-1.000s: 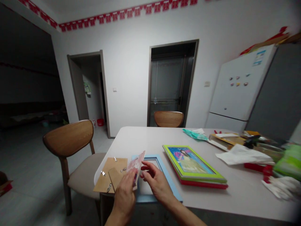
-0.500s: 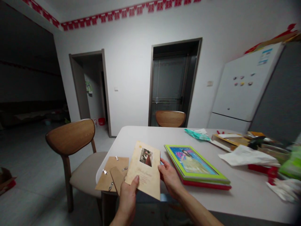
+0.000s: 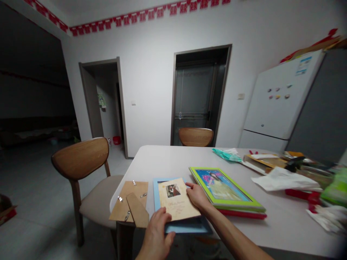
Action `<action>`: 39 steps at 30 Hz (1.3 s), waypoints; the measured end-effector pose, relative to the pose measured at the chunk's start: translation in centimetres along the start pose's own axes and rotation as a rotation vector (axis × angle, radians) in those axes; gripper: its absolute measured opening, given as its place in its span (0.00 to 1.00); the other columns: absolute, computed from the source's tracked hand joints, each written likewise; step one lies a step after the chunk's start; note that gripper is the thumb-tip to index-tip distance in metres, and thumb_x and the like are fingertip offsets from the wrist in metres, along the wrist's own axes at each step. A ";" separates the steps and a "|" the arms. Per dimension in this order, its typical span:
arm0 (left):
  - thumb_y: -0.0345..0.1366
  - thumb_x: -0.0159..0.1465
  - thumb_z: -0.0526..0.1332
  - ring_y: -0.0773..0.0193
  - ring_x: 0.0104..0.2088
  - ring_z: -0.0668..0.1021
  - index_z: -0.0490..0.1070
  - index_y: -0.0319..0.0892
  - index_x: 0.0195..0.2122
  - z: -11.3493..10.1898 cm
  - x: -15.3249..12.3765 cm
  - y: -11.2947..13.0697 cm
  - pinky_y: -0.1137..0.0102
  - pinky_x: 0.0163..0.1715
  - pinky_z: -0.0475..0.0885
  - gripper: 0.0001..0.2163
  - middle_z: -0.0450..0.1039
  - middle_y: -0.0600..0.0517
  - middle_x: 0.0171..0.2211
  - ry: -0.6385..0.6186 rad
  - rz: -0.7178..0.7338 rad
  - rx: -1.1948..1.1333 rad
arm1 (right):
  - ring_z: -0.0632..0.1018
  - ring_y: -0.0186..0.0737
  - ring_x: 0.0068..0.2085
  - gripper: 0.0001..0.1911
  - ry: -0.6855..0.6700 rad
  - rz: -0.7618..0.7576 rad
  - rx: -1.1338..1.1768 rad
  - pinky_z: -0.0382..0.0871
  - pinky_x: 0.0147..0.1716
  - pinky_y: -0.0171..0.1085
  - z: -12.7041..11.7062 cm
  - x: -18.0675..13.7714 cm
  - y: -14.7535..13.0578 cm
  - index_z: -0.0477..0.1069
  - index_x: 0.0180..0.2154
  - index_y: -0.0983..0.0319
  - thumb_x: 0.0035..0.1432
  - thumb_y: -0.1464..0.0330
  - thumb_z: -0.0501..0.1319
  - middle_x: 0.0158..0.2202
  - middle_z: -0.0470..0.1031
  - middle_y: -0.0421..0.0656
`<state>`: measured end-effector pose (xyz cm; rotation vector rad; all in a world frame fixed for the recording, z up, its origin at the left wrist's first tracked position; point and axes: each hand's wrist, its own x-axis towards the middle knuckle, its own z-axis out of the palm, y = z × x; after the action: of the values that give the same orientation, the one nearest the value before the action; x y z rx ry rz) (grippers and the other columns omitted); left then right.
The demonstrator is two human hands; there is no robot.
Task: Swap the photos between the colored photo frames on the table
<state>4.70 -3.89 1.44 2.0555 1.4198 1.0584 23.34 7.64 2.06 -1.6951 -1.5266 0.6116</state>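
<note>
1. Two hands: the left (image 3: 158, 233) has its thumb spread wide from the fingers, whose tips are at the card's near left corner; the right (image 3: 197, 196) has bent fingers at its right edge, though I cannot tell whether they grip
2. One card (image 3: 177, 209), bearing one small photo (image 3: 172, 190), is over one blue frame (image 3: 156, 195); I cannot tell if it lies flat
3. Left of that frame, one brown board (image 3: 123, 187) with four metal clips and one stand (image 3: 138, 211)
4. Right of the right hand, a stack with one green frame (image 3: 233, 203) on top and one red layer (image 3: 238, 214) at the bottom
5. Farther right on the one table (image 3: 162, 159), one white sheet (image 3: 284, 178); behind the stack, one teal packet (image 3: 227, 155)
6. Beyond, two chairs (image 3: 81, 157) and one fridge (image 3: 279, 97)
</note>
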 end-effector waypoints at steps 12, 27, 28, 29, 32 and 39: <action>0.26 0.47 0.54 0.54 0.55 0.58 0.61 0.39 0.49 -0.2 0.6 0.9 0.53 0.53 0.51 0.25 0.57 0.44 0.54 -0.233 0.023 0.354 | 0.72 0.41 0.40 0.17 0.033 -0.260 -0.255 0.58 0.41 0.34 0.5 -1.4 -0.9 0.71 0.38 0.69 0.48 0.73 0.49 0.38 0.73 0.52; 0.25 0.42 0.52 0.60 0.57 0.54 0.62 0.42 0.45 0.7 0.8 -0.1 0.59 0.54 0.50 0.25 0.51 0.48 0.57 -0.223 0.019 0.374 | 0.67 0.43 0.43 0.14 0.010 -0.357 -0.522 0.55 0.41 0.38 1.2 -4.1 -1.6 0.71 0.36 0.60 0.48 0.69 0.51 0.40 0.70 0.47; 0.24 0.42 0.52 0.61 0.56 0.55 0.63 0.43 0.42 0.8 0.7 -0.1 0.58 0.54 0.50 0.23 0.53 0.50 0.56 -0.221 0.049 0.365 | 0.67 0.43 0.41 0.13 -0.026 -0.368 -0.519 0.56 0.41 0.38 1.1 -4.2 -1.6 0.72 0.34 0.60 0.49 0.68 0.50 0.38 0.70 0.46; 0.23 0.43 0.51 0.61 0.56 0.56 0.64 0.44 0.40 0.8 0.6 -0.1 0.58 0.54 0.49 0.21 0.56 0.51 0.55 -0.218 0.086 0.356 | 0.68 0.43 0.41 0.13 -0.056 -0.375 -0.506 0.56 0.40 0.38 0.9 -4.4 -1.7 0.72 0.33 0.60 0.50 0.68 0.50 0.37 0.71 0.46; 0.21 0.43 0.50 0.62 0.54 0.59 0.64 0.43 0.38 0.9 0.3 -0.1 0.56 0.54 0.49 0.21 0.59 0.50 0.53 -0.197 0.153 0.353 | 0.66 0.44 0.45 0.15 -0.091 -0.404 -0.440 0.55 0.42 0.40 0.6 -4.8 -2.0 0.70 0.38 0.59 0.49 0.64 0.52 0.44 0.68 0.46; 0.20 0.41 0.51 0.59 0.52 0.62 0.64 0.39 0.39 0.6 0.3 -0.2 0.61 0.52 0.57 0.22 0.59 0.45 0.52 -0.144 0.097 0.356 | 0.63 0.47 0.49 0.23 -0.235 -0.525 -0.427 0.53 0.45 0.42 0.0 -5.1 -1.8 0.69 0.40 0.57 0.41 0.55 0.59 0.48 0.64 0.47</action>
<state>5.05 -3.49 1.04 2.4168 1.5345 0.7122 21.40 2.61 2.79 -1.4462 -2.2917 0.2169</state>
